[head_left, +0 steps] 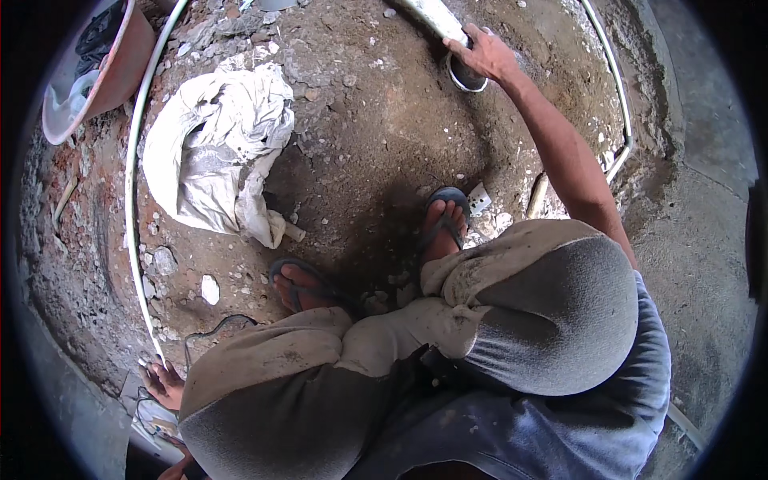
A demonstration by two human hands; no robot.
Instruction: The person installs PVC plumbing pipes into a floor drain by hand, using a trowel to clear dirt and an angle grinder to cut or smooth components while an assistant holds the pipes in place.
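Across the dirt floor [376, 104]: grip status

Beside the left knee [264, 400], the left hand [164, 386] is positioned near the lower end of a thin white tube [130, 184]; its grip cannot be determined. Forward of it, two sandaled feet [442, 226] stand on the floor, with a crumpled white sack [256, 120] to their left. At the far side, the right hand [485, 54] is closed on the thick white pipe [432, 16], beside a white-rimmed round opening [468, 76].

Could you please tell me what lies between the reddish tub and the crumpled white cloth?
A thin white pipe runs between the reddish tub and the crumpled white cloth, as the head view shows.
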